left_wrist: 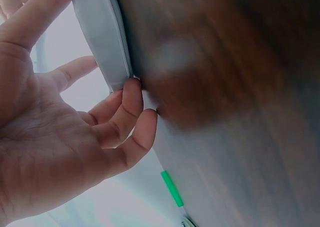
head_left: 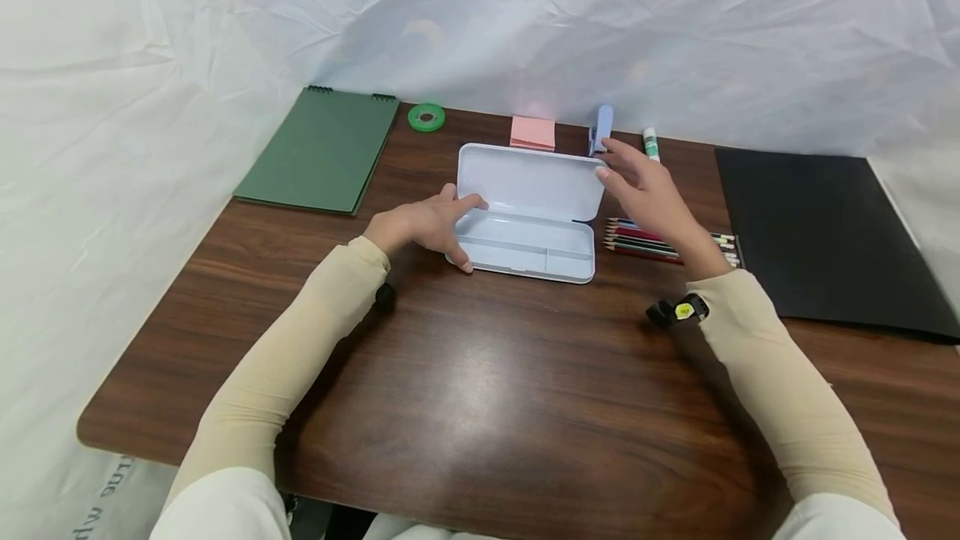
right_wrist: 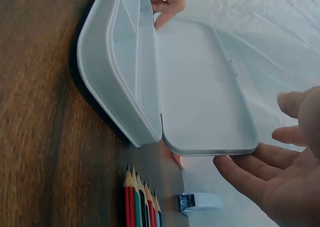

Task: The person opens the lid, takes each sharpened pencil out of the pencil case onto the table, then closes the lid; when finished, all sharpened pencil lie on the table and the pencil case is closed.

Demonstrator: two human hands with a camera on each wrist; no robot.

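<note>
Pencil case, pale blue, open on the wooden table at its middle, tray flat, lid swung up and back. Held at its left end by the left hand: thumb against the tray's near corner, index finger stretched along the hinge line, the other fingers loosely curled against the tray's edge, as seen in the left wrist view. A light steadying hold, not a tight pinch. Met at the lid's upper right corner by the right hand, fingers spread and nearly straight; fingertips just at the lid's rim in the right wrist view, whether touching or a hair apart cannot be told.

Just right of the tray, under the right wrist: a row of coloured pencils, side by side, tips toward the case. Further right, a black folder lying flat.

Beyond the lid, along the far edge: pink sticky notes, a blue stapler, a glue stick. To the far left, a roll of green tape and a green spiral notebook. White sheeting behind everything.
</note>
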